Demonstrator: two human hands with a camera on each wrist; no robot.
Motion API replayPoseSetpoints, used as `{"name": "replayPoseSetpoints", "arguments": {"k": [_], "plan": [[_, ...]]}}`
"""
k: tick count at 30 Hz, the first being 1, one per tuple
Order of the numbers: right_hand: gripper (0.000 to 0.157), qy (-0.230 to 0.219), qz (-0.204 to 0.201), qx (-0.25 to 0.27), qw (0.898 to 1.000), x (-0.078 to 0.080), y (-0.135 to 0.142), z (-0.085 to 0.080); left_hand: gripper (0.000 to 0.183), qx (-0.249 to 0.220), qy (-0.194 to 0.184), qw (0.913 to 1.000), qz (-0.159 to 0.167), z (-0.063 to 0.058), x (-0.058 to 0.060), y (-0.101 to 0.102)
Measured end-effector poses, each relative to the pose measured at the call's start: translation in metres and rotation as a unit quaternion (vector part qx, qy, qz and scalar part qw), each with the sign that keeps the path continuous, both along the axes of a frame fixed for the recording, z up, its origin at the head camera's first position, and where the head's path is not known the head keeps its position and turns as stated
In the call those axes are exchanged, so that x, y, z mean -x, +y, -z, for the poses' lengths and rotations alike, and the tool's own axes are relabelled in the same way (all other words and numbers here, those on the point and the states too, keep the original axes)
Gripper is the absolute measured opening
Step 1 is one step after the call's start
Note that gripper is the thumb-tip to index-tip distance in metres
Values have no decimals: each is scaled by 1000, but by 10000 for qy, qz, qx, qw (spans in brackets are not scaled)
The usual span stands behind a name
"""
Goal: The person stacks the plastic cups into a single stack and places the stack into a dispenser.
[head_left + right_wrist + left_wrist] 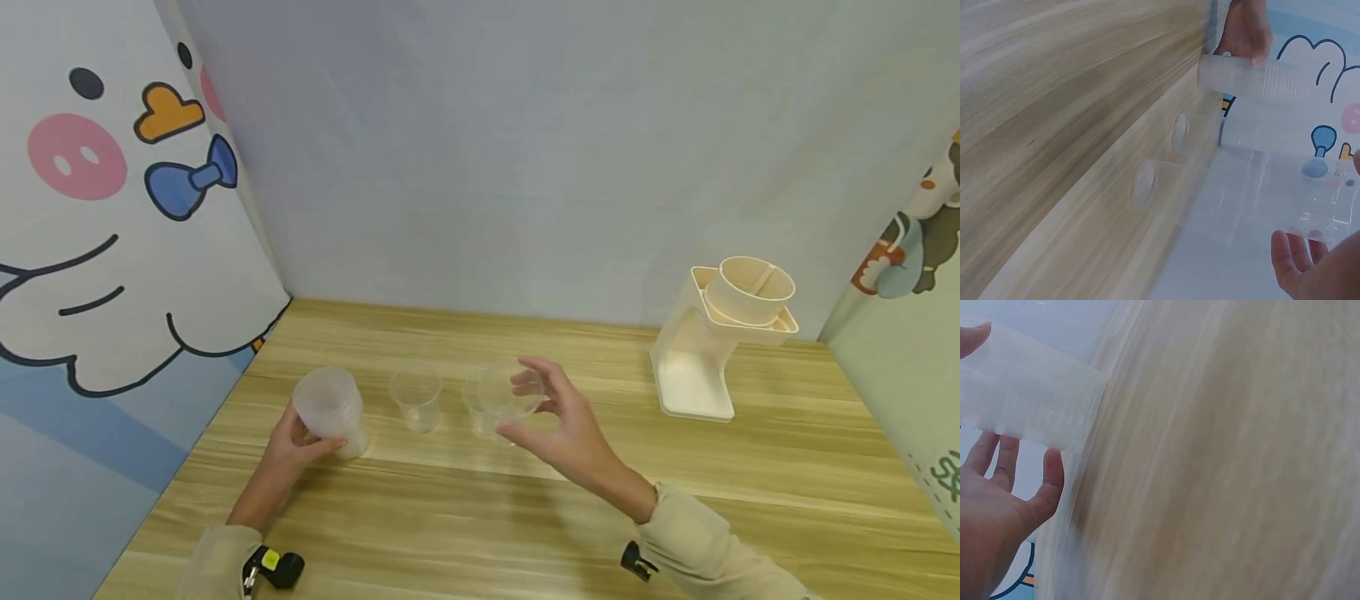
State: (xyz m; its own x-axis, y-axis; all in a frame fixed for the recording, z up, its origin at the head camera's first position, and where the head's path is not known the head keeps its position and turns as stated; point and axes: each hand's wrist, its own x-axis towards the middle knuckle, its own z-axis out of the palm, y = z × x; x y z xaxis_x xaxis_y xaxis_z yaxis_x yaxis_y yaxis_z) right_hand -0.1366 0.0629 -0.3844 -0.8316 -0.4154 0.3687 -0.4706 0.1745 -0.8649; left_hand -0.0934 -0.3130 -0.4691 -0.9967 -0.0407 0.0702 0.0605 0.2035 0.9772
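Note:
On the left of the table my left hand [288, 454] grips a stack of nested translucent plastic cups [330, 400], thumb on the near side and fingers behind. My right hand [566, 429] holds a single clear plastic cup [1329, 200] by its sides, between thumb and fingers. That cup is raised over a second clear cup [1160, 187] standing on the table, and overlaps its rim in the right wrist view. Another clear cup [418, 404] stands upright between the stack and the raised cup.
A cream plastic stand [693, 358] with a round holder on top is at the back right of the wooden table [465, 533]. Grey cloth [525, 167] hangs behind, and a cartoon-printed cloth [112, 250] borders the left side.

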Motion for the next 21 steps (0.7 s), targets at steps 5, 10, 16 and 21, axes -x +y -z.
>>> {"name": "replayPoseSetpoints", "arguments": {"k": [5, 10, 16, 21], "plan": [[73, 0, -57, -9, 10000, 1, -4, -1, 81, -9, -11, 10000, 1, 0, 0, 0], [73, 40, -63, -56, 10000, 2, -8, -3, 82, -56, 33, 10000, -24, -1, -1, 1], [73, 24, -112, -46, 9999, 3, -16, -4, 81, -84, 15, 10000, -51, -1, -1, 3], [73, -29, -211, 17, 9998, 4, -22, -7, 81, -72, -12, 9999, -78, -2, 0, 2]]}}
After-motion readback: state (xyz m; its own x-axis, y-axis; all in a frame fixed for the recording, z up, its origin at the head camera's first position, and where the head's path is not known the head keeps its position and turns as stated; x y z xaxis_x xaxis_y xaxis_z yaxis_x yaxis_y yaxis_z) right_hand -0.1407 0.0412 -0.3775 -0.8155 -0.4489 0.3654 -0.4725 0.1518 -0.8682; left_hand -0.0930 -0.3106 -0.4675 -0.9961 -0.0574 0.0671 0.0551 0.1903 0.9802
